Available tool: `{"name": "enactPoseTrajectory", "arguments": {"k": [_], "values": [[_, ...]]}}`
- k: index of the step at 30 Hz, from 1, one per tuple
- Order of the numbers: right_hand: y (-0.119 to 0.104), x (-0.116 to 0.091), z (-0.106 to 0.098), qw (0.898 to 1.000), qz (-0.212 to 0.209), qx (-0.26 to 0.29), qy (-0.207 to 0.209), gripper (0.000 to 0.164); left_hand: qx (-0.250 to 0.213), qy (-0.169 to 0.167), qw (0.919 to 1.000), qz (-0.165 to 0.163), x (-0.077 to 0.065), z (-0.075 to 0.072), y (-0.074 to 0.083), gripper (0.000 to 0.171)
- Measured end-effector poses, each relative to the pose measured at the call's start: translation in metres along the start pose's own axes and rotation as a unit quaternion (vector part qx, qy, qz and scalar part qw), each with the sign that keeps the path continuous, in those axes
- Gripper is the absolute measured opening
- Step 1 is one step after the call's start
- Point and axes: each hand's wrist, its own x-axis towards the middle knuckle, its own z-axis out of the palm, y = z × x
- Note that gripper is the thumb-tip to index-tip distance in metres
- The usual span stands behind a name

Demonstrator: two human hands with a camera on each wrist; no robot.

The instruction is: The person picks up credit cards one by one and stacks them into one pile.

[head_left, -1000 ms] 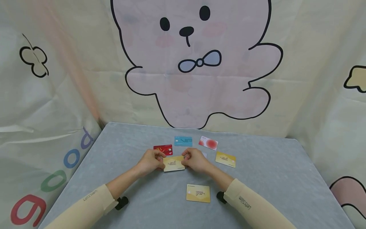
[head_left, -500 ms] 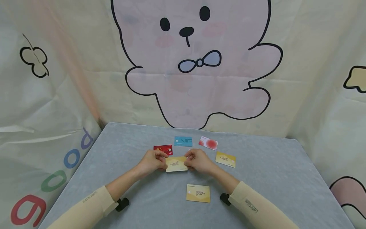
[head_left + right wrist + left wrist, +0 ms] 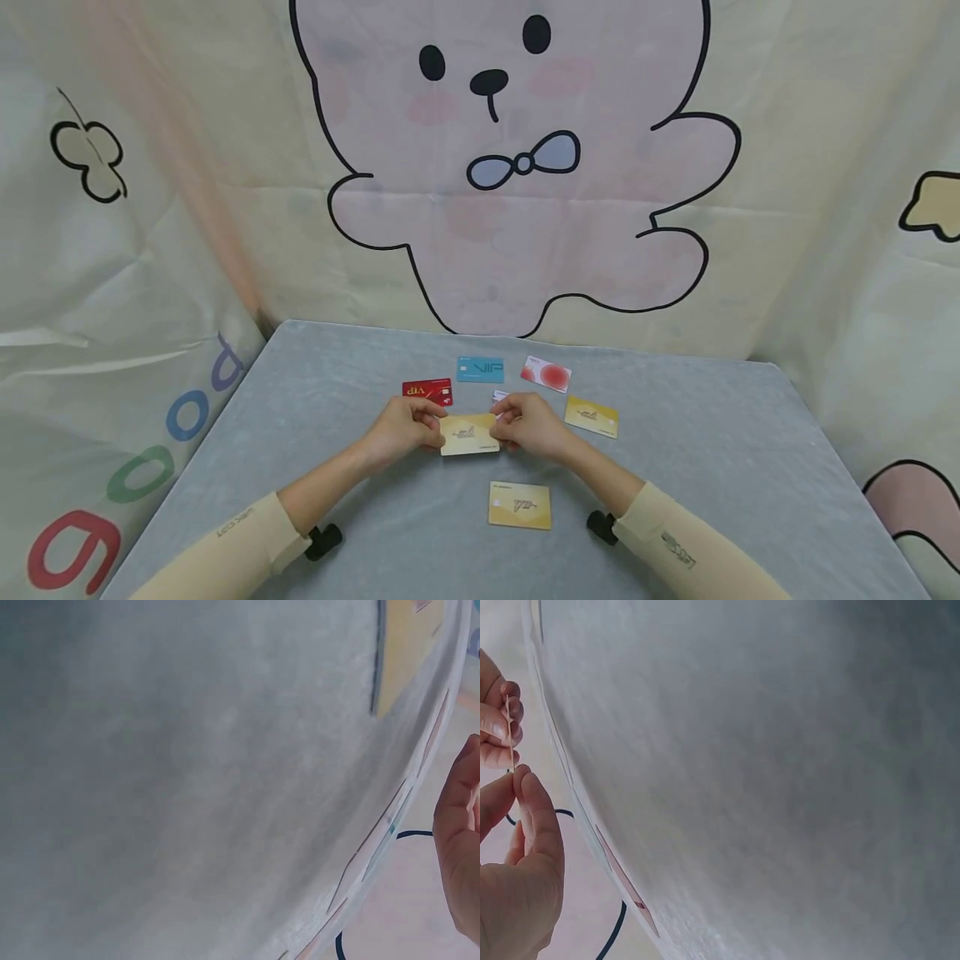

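A pale gold plastic card is held above the table between both hands in the head view. The left hand pinches its left edge, and the right hand pinches its right edge. In the left wrist view the same card appears edge-on, with the left hand below it. Only part of the right hand enters the right wrist view. Nearer the person lies another gold card. A whitish card behind the right hand is mostly hidden.
Beyond the hands lie a red VIP card, a blue VIP card and a white card with red circles. A yellow card is right of the right hand. All rest on a grey-blue cloth-covered table.
Both hands have shifted slightly right and toward the person, carrying the gold card along. More of the whitish card shows behind the right hand. The cards on the table have stayed put.
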Motion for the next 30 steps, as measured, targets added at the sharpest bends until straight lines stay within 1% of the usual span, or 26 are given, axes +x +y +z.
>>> {"name": "enactPoseTrajectory", "arguments": {"k": [7, 15, 24, 30], "values": [[0.004, -0.009, -0.005, 1.000, -0.013, 0.017, -0.005, 0.030, 0.003, -0.015, 0.9998, 0.012, -0.005, 0.003, 0.005, 0.037], [0.007, -0.021, -0.012, 0.999, -0.015, 0.029, -0.005, 0.031, 0.003, -0.028, 0.9994, 0.022, -0.010, 0.012, 0.008, 0.038], [0.012, -0.032, -0.018, 0.999, -0.003, 0.046, -0.017, 0.030, 0.018, -0.050, 0.9981, 0.033, -0.016, 0.021, 0.013, 0.037], [0.015, -0.040, -0.021, 0.999, 0.007, 0.042, -0.016, 0.031, 0.018, -0.060, 0.9974, 0.034, -0.018, 0.027, 0.014, 0.037]]}}
